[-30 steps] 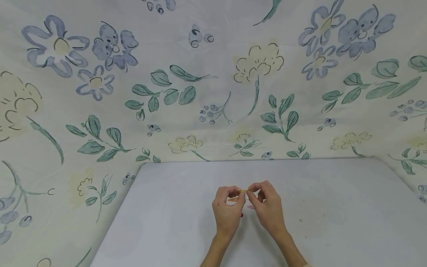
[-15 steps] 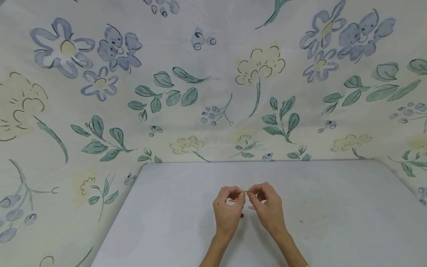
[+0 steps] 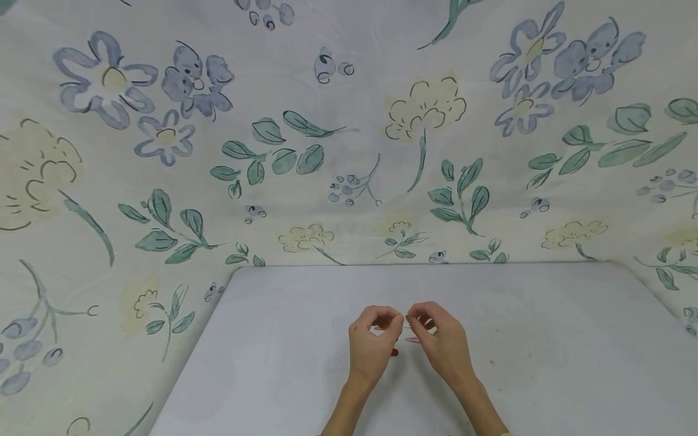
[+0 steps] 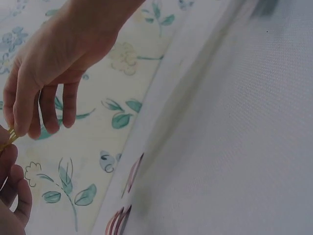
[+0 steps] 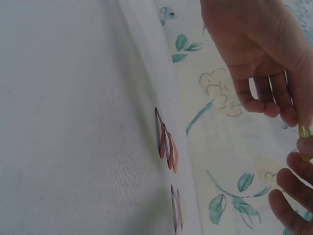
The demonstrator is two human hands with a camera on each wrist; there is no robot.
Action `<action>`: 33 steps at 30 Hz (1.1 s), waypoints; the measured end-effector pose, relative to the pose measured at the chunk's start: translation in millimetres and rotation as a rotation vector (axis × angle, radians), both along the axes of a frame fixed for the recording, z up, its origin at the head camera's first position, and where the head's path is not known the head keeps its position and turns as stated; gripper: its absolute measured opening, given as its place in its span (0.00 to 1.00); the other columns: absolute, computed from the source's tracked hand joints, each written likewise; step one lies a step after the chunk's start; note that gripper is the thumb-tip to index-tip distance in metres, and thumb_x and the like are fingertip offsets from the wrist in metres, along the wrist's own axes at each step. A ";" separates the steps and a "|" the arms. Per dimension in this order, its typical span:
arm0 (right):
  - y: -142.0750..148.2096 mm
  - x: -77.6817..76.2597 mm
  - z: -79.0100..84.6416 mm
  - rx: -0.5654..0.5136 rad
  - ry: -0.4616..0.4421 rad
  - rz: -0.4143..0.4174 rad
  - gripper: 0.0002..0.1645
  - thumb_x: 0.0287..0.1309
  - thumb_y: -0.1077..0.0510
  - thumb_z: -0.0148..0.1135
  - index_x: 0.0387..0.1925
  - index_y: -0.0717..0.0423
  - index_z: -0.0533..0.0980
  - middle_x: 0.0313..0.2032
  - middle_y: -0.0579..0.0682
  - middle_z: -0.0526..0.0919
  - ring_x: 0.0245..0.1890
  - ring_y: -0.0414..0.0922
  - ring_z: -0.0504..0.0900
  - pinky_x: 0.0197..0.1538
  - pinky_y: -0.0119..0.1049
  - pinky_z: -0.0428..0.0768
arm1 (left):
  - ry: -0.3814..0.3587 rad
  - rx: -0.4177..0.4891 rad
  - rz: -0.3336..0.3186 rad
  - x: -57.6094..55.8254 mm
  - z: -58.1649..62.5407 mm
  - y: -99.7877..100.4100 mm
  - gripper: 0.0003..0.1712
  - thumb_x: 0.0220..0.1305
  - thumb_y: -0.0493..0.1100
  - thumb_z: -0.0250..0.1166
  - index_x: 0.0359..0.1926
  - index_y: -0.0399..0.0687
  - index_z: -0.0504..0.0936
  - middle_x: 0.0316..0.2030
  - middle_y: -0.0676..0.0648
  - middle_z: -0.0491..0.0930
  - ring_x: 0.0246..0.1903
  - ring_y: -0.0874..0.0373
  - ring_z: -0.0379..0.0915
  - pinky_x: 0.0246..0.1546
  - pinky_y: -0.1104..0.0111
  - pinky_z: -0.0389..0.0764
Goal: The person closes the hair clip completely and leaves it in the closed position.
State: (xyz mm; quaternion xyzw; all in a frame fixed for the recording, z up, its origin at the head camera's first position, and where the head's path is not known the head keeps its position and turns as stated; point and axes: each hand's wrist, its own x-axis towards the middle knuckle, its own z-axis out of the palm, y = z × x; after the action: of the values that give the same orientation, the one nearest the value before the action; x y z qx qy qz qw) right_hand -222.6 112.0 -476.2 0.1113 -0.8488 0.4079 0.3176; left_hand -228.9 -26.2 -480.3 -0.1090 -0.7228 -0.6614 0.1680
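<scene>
In the head view my left hand point(image 3: 373, 345) and right hand point(image 3: 440, 340) meet fingertip to fingertip over the white table. Both pinch a small yellow hair clip point(image 4: 11, 139) by its ends, between thumb and fingers. In the right wrist view the slotted yellow strips of this clip show in the gap between the two hands' fingers. More slim teardrop hair clips lie on the table below: a pink clip point(image 3: 413, 340) toward the right hand, a red clip point(image 3: 395, 352) beside the left hand, and an orange clip point(image 3: 378, 328) partly hidden by the left fingers.
The white tabletop point(image 3: 272, 351) stretches out on both sides of the hands. A floral cloth point(image 3: 338, 139) rises behind its far edge and hangs along the sides. A few small dark specks lie on the table to the right.
Both hands have come slightly down and nearer in the head view, still pinching the yellow clip. Less of the clip shows between the fingertips now. The head view has shifted a little.
</scene>
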 end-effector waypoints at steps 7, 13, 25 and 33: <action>2.1 1.1 0.7 -0.017 -0.039 0.071 0.13 0.51 0.67 0.73 0.35 0.50 0.79 0.31 0.40 0.81 0.30 0.34 0.76 0.32 0.34 0.80 | -0.016 -0.007 -0.012 -0.8 0.3 -3.3 0.05 0.59 0.37 0.70 0.33 0.53 0.85 0.31 0.52 0.79 0.33 0.58 0.74 0.19 0.60 0.82; 4.7 1.8 5.8 -0.066 -0.154 0.156 0.11 0.55 0.65 0.70 0.38 0.51 0.79 0.33 0.40 0.81 0.33 0.35 0.76 0.35 0.31 0.80 | -0.078 -0.013 0.010 0.3 7.8 -4.5 0.06 0.58 0.33 0.69 0.33 0.51 0.85 0.31 0.51 0.81 0.32 0.59 0.74 0.26 0.71 0.80; 20.1 2.2 12.0 -0.169 -0.331 0.266 0.04 0.62 0.58 0.66 0.38 0.48 0.80 0.34 0.39 0.81 0.38 0.38 0.77 0.43 0.34 0.79 | -0.162 0.079 -0.081 1.3 8.0 -5.4 0.03 0.61 0.39 0.69 0.36 0.45 0.85 0.32 0.47 0.81 0.30 0.55 0.76 0.25 0.63 0.83; 28.5 3.4 8.5 -0.116 -0.265 0.316 0.07 0.59 0.62 0.68 0.36 0.47 0.80 0.35 0.39 0.80 0.34 0.38 0.75 0.38 0.32 0.78 | -0.164 0.025 -0.106 5.9 2.5 -3.9 0.05 0.61 0.37 0.69 0.39 0.46 0.85 0.33 0.47 0.80 0.31 0.60 0.74 0.22 0.60 0.84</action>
State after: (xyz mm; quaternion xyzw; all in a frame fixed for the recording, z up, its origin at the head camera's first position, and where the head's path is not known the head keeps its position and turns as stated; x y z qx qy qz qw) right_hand -219.3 140.5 -467.7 0.1699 -0.8303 0.5117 0.1411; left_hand -223.0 -30.1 -477.8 -0.0905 -0.7190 -0.6851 0.0744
